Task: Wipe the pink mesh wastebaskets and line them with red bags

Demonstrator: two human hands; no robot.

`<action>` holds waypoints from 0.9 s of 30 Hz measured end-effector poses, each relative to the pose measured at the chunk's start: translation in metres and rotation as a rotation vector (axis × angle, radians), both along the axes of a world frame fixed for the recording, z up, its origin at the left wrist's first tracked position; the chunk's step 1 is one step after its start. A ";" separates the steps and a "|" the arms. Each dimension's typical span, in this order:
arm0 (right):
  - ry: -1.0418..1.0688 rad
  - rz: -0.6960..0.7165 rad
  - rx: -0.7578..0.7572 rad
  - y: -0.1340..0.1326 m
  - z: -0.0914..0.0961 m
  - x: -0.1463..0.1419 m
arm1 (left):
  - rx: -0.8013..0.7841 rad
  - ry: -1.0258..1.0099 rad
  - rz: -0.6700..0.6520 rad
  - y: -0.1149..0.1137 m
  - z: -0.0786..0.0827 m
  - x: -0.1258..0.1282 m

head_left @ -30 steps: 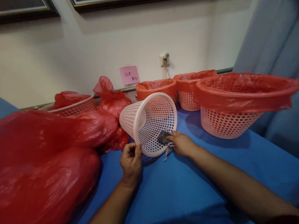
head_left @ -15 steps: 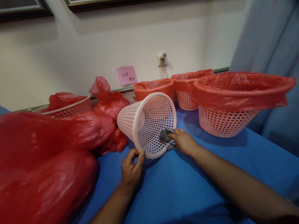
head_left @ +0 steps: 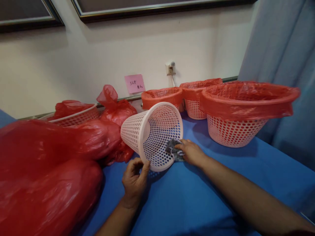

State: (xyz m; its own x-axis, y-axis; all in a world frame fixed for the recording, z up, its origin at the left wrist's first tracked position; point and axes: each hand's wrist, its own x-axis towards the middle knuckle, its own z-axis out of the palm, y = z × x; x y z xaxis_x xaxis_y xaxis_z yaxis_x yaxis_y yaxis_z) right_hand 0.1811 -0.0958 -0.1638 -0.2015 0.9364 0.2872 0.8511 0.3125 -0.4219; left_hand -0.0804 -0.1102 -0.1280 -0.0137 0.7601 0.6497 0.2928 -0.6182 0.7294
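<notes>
A pale pink perforated plastic basket point(head_left: 137, 131) lies tipped on its side on the blue table point(head_left: 187, 203), its mouth facing me and to the right. My left hand point(head_left: 134, 182) grips the basket's lower rim with curled fingers. My right hand point(head_left: 190, 152) pinches a small grey cloth point(head_left: 173, 149) and presses it against the inside of the basket's rim on the right.
Three more pink baskets lined with red plastic bags point(head_left: 246, 101) stand at the back right. A heap of red plastic bags point(head_left: 49, 170) fills the left, with another basket point(head_left: 76, 114) behind. A pink note point(head_left: 134, 83) and a wall socket point(head_left: 170, 68) are on the wall. Blue curtain point(head_left: 283, 59) at right.
The view shifted slightly; the basket has turned a little in my left hand, whose fingers moved along the rim. My right hand keeps the cloth at the rim.
</notes>
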 end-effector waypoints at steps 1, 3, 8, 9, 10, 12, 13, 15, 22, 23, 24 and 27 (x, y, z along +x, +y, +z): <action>-0.030 -0.063 0.010 0.002 0.001 0.004 | 0.005 -0.040 0.039 0.000 0.001 -0.001; -0.036 -0.072 0.016 0.002 0.002 0.006 | -0.014 -0.014 0.042 0.002 0.000 -0.002; 0.222 0.284 -0.019 -0.011 -0.004 -0.017 | -0.212 0.438 -0.254 0.008 -0.012 0.004; 0.273 0.331 -0.026 -0.013 -0.005 -0.020 | -0.230 0.474 -0.291 0.008 -0.013 0.006; 0.299 0.358 -0.031 -0.014 -0.005 -0.022 | -0.228 0.482 -0.312 0.008 -0.013 0.006; 0.263 0.341 -0.030 -0.012 -0.004 -0.019 | -0.172 0.427 -0.291 0.005 -0.011 0.005; 0.208 0.287 -0.026 -0.010 -0.002 -0.014 | -0.126 0.367 -0.249 0.004 -0.009 0.003; 0.075 0.114 -0.022 -0.004 0.003 -0.002 | -0.046 0.223 -0.140 0.002 -0.005 -0.002; -0.017 0.059 -0.016 -0.009 0.007 -0.005 | -0.091 0.306 -0.128 0.003 -0.005 0.002; 0.038 0.135 -0.015 -0.012 0.005 -0.011 | -0.137 0.373 -0.173 0.003 -0.007 0.005; 0.106 0.207 -0.014 -0.014 0.003 -0.016 | -0.175 0.414 -0.205 0.003 -0.008 0.007; 0.245 0.317 -0.024 -0.016 0.000 -0.023 | -0.200 0.377 -0.211 0.003 -0.010 0.008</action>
State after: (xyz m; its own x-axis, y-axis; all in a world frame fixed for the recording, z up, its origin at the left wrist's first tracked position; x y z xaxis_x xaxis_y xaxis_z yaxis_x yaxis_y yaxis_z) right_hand 0.1576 -0.1122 -0.1640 -0.4095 0.8459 0.3417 0.5872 0.5310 -0.6110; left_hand -0.0726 -0.1072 -0.1377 0.3630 0.8316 0.4204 0.4428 -0.5509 0.7074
